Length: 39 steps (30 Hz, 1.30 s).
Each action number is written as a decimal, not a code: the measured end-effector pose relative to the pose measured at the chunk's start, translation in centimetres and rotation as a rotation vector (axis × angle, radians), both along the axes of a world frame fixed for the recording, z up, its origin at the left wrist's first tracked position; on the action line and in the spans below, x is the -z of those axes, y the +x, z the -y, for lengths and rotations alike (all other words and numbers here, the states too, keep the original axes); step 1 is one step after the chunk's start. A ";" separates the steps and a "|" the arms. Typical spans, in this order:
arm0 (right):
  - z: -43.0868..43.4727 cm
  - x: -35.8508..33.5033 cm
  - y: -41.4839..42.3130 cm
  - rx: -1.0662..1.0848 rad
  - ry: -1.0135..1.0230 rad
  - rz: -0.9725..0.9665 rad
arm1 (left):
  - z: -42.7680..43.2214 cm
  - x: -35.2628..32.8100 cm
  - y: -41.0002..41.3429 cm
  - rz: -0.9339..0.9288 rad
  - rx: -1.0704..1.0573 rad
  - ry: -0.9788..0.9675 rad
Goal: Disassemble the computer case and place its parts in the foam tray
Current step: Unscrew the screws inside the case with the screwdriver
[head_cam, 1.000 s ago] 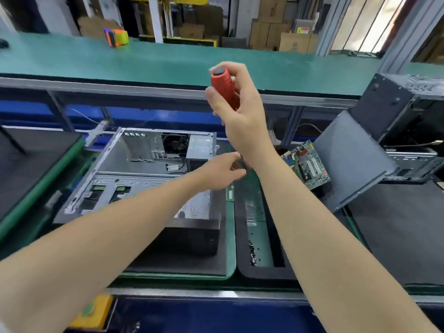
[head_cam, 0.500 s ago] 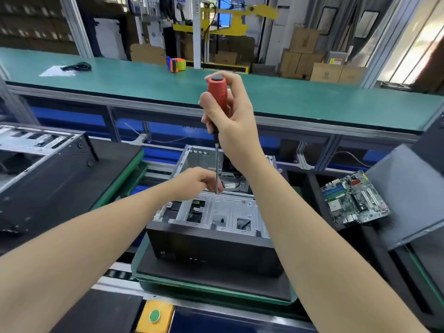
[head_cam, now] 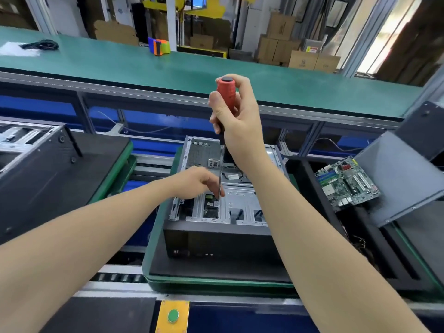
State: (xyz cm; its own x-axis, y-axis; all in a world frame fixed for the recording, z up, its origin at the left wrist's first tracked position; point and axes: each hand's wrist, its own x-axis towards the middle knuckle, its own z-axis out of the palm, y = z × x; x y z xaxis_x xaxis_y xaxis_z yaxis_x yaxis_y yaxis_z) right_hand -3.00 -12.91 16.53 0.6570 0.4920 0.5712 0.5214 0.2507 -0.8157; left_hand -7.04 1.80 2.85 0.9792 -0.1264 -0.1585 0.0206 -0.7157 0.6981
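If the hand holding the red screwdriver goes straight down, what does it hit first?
Probably the metal frame of the computer case: the screwdriver in the right hand seems to touch it, beside the left hand. Depth is unclear.

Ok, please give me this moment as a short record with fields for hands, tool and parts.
right hand: grips the screwdriver by its red handle, shaft near upright
left hand: fingers curled at the shaft's lower end; grip unclear
computer case: open, on a black pad
circuit board: out, right of the case
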 end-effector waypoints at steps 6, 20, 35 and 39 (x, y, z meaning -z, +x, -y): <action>-0.5 0.9 0.3 0.041 0.015 -0.032 | -0.4 0.7 0.1 0.004 0.045 -0.018; -0.4 1.2 1.1 0.039 0.017 -0.041 | -0.4 0.7 0.1 0.010 0.052 -0.050; 1.0 0.0 1.8 -0.146 -0.159 -0.029 | 0.1 1.1 2.7 0.148 -0.104 0.051; -0.7 0.7 0.2 0.004 -0.041 -0.044 | 1.2 1.9 4.5 0.180 -0.238 0.095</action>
